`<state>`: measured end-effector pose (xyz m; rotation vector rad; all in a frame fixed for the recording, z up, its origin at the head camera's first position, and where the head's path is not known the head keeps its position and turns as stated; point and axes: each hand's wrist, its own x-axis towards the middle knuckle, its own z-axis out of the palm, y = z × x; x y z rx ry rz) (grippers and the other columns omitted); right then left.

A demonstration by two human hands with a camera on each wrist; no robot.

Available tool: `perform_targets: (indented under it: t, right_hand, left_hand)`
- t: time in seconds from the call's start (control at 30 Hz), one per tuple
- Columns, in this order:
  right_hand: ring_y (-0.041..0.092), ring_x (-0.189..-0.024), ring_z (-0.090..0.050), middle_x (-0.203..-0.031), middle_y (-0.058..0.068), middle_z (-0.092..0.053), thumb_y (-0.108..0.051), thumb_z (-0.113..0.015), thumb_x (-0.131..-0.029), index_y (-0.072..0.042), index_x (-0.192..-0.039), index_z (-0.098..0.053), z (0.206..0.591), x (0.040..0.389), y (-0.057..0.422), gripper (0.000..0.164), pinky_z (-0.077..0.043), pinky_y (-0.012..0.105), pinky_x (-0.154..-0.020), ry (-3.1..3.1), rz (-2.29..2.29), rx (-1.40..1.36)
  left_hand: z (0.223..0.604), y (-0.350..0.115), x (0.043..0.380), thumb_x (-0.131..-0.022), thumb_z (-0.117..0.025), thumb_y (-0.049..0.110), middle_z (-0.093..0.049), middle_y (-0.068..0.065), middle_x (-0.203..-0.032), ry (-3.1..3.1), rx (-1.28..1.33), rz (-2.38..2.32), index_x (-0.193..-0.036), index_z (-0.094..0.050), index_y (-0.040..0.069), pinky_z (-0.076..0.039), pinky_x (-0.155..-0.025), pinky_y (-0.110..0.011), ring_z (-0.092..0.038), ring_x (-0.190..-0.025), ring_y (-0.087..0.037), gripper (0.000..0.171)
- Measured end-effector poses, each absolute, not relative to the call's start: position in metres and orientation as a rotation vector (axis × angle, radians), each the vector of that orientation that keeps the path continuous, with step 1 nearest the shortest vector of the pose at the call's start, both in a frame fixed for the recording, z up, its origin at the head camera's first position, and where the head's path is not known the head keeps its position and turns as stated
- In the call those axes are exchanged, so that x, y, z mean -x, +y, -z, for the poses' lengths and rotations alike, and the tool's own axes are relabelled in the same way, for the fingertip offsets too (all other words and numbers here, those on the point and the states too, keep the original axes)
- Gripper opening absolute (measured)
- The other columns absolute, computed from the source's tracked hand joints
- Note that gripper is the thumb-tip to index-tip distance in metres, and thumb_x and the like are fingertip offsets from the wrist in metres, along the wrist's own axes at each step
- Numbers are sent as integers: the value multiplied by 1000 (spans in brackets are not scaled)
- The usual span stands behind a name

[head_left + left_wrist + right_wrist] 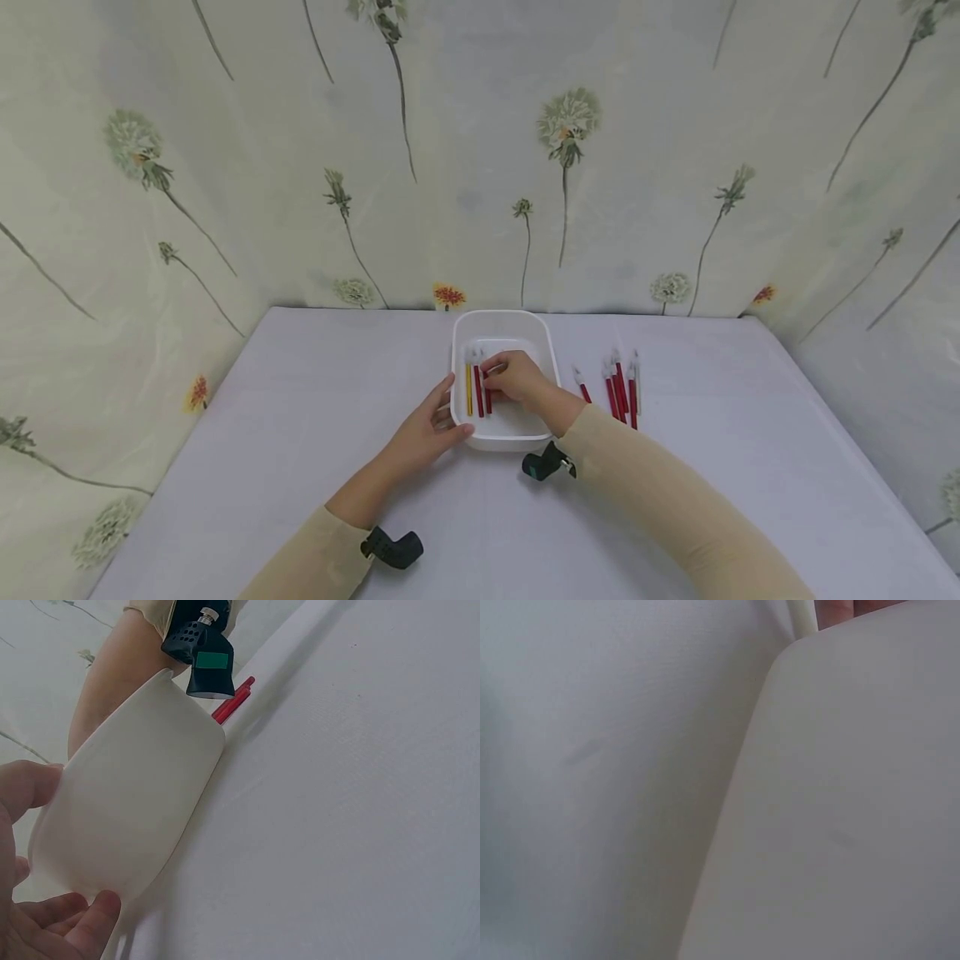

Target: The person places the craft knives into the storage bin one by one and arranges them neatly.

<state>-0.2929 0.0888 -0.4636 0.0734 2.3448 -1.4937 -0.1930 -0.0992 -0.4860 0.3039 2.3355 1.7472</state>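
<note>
1. Bracing the white container (502,445) at its eight o'clock corner (twelve is the far side), the left hand (420,429) has its thumb and fingers round the wall.
2. Coming in over the four o'clock rim, the right hand (517,379) appears to pinch a red pen (488,403), partly hidden by the fingers. Inside, towards nine o'clock of it, lie a second red pen (477,393) and a yellow pen (469,390).
3. A slack left grip could let the container slide if the right wrist nudges its rim.
4. A crooked release could roll the pinched pen into its neighbours; the right sleeve (660,492), brushing the loose pens (621,390) outside at three o'clock, could scatter them.
5. The table (225,450) is pale and smooth; a flower-printed backdrop (465,167) encloses it from nine through twelve to three.
</note>
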Motion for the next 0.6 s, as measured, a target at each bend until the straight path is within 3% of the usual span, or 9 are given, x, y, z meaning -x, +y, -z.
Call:
perform_targets:
  t: [0.6]
  right_hand:
    - [20, -80, -66, -99, 13, -64, 1, -67, -92, -3, -114, -70, 462, 293, 91, 23, -60, 29, -73, 2398, 1523, -87]
  left_hand:
    - [481, -98, 191, -92, -74, 26, -37, -15, -157, 2354, -242, -1724, -161, -21, 24, -48, -103, -46, -46, -138, -34, 86]
